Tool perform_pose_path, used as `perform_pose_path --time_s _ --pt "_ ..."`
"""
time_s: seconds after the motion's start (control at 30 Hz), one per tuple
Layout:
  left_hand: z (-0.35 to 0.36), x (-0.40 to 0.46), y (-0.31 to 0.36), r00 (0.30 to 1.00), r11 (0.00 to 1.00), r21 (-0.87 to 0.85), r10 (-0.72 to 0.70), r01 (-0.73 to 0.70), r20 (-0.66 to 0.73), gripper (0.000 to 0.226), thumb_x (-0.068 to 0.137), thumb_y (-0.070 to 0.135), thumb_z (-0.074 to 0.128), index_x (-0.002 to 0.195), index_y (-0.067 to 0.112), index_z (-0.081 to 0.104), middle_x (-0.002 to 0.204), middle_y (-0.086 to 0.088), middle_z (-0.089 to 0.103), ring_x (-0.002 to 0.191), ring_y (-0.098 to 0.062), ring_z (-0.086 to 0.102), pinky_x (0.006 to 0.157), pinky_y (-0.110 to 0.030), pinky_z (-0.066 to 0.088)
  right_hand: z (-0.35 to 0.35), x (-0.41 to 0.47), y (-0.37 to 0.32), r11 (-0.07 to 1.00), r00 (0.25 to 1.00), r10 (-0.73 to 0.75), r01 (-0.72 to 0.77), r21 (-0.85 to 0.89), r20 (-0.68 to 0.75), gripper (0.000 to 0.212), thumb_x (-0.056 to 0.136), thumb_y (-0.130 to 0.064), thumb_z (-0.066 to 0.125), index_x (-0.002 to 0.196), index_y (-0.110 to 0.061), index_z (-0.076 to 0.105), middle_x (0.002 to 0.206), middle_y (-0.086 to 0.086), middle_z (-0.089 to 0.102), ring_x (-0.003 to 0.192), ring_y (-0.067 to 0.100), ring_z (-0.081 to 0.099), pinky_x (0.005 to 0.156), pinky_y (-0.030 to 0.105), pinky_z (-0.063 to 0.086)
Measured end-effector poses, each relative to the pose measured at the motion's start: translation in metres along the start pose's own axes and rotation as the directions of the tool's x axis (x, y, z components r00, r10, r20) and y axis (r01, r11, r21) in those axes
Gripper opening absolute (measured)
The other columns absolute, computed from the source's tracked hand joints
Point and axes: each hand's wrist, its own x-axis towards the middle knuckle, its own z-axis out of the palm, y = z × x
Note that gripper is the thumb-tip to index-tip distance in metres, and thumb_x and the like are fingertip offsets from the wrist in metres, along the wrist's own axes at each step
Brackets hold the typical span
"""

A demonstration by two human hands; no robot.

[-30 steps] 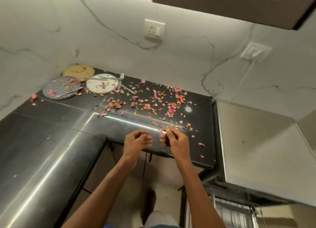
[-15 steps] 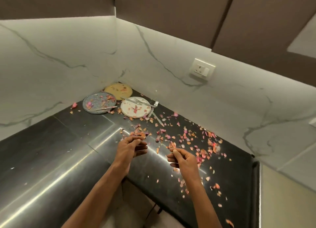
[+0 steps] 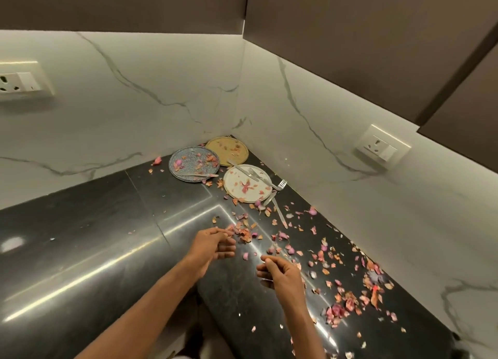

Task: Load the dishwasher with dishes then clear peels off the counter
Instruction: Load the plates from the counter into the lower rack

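Three dirty plates sit in the far corner of the black counter (image 3: 94, 237): a speckled blue-grey plate (image 3: 188, 167) with a knife (image 3: 199, 175) across it, a yellow plate (image 3: 223, 147) behind it, and a white plate (image 3: 237, 189) with forks (image 3: 253, 174) lying over its rim. Pink and orange peels (image 3: 336, 310) are strewn over the counter's right side and over the plates. My left hand (image 3: 215, 244) hovers beside a small peel heap (image 3: 244, 233), its fingers loosely curled. My right hand (image 3: 280, 274) hovers nearer me, also loosely curled. I see nothing held in either.
Another knife (image 3: 279, 214) lies on the counter just right of the white plate. Marble walls meet behind the plates, with sockets at the left (image 3: 21, 80) and right (image 3: 382, 147). Dark cabinets (image 3: 350, 35) hang overhead. The counter's left stretch is bare and shiny.
My view has swung left and up, so the open appliance at the lower right is out of sight. Both hands have moved apart and further in over the counter, toward the peels.
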Motion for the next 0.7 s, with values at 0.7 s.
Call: perform_pose_path --time_s 0.7 --pt "0.021 0.251 0.056 0.931 0.971 0.129 -0.149 0.201 -0.333 0.014 0.095 -0.002 0.053 0.102 -0.006 0.065 0.078 -0.016 0.067 0.059 -0.023 0.064 0.054 -0.031 0.059 0.027 0.129 -0.035 0.972 0.99 0.137 -0.128 -0.199 0.034 0.019 0.104 -0.013 0.056 0.108 -0.017 0.074 0.091 0.005 0.077 0.086 0.018 0.073 0.077 0.028 0.059"
